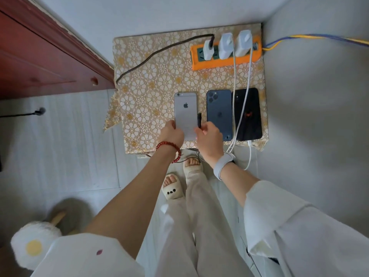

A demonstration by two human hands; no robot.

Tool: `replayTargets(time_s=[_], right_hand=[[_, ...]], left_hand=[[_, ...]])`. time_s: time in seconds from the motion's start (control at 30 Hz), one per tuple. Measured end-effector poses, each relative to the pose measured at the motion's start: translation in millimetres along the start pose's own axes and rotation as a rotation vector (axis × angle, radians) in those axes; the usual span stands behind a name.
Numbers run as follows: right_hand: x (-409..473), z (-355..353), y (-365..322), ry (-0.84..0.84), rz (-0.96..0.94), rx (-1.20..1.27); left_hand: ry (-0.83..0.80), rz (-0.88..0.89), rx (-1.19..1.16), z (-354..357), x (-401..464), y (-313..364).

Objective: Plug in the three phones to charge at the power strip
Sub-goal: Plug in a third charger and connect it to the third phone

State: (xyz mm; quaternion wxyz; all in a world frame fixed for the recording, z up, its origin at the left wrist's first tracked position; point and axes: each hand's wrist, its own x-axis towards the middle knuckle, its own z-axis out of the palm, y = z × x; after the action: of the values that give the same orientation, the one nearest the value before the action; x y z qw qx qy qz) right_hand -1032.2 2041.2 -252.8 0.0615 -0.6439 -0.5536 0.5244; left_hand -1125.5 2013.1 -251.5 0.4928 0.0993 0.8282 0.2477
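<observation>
The bench point(151, 80) carries an orange strip point(225, 63) at its far right with three chargers point(225, 46) plugged in. Three phones lie face down near the front edge. The left hand point(172, 132) grips the silver phone point(185, 112); the right hand point(209, 136) pinches a black plug point(199, 119) beside it.

Home room, wooden door point(40, 56), fluffy slipper point(34, 244), floral-clothed stand point(151, 80)
</observation>
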Motion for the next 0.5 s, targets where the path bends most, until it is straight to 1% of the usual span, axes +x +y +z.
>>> replayTargets(time_s=[0.07, 0.17, 0.23, 0.3, 0.37, 0.4, 0.43, 0.5], right_hand=[[1, 0, 2, -0.003, 0.032, 0.043], [-2, -4, 6, -0.031, 0.055, 0.112], [-8, -6, 10, -0.032, 0.006, 0.119], [-20, -8, 11, 0.018, -0.055, 0.098], [-32, -12, 10, 0.065, -0.099, 0.089], [-38, -14, 10, 0.059, -0.106, 0.08], [-45, -15, 9, 0.033, -0.103, 0.075], [-55, -14, 8, -0.047, -0.073, 0.1]], left_hand=[[-0.003, -0.012, 0.006, -2, 4, 0], [-0.072, 0.001, -0.006, -6, 4, 0], [-0.092, 0.038, 0.046, -8, 3, 2], [-0.102, 0.031, 0.032, -12, 2, 3], [-0.147, -0.056, -0.119, -17, 3, 3], [-0.168, -0.104, -0.225, -20, 3, 4], [-0.176, -0.136, -0.313, -23, 1, 5], [-0.172, -0.152, -0.396, -27, -2, 7]])
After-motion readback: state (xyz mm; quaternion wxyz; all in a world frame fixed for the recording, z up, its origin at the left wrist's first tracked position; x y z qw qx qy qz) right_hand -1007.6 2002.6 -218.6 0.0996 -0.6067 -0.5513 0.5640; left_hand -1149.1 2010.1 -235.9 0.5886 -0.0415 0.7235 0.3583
